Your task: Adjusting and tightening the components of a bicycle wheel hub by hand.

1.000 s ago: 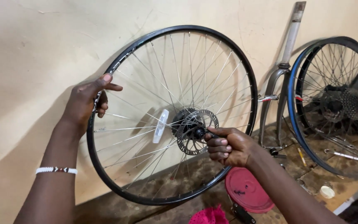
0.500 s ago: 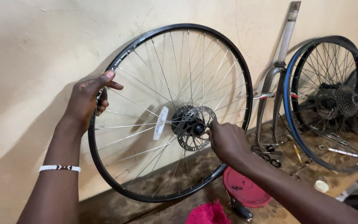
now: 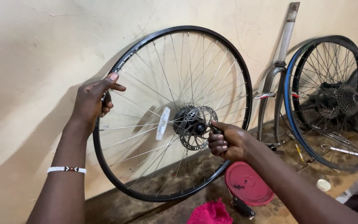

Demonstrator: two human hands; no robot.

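I hold a spoked bicycle wheel (image 3: 237, 70) with a black rim upright in front of a beige wall. My left hand (image 3: 91, 101) grips the rim at its upper left; a beaded band sits on that wrist. My right hand (image 3: 227, 143) is closed around the axle end at the hub (image 3: 189, 120), just right of the silver brake disc (image 3: 193, 139). A white reflector (image 3: 162, 123) is clipped to the spokes left of the hub.
A second wheel (image 3: 332, 99) with a blue-edged rim and a cog cluster leans against the wall at right. A grey bicycle fork (image 3: 276, 79) stands between the wheels. A red round lid (image 3: 248, 183) and a pink cloth (image 3: 210, 213) lie below on the worn bench.
My right hand has shifted at the hub, turning from knuckles-up to a fist on the axle end. The wheel stays held in about the same place.
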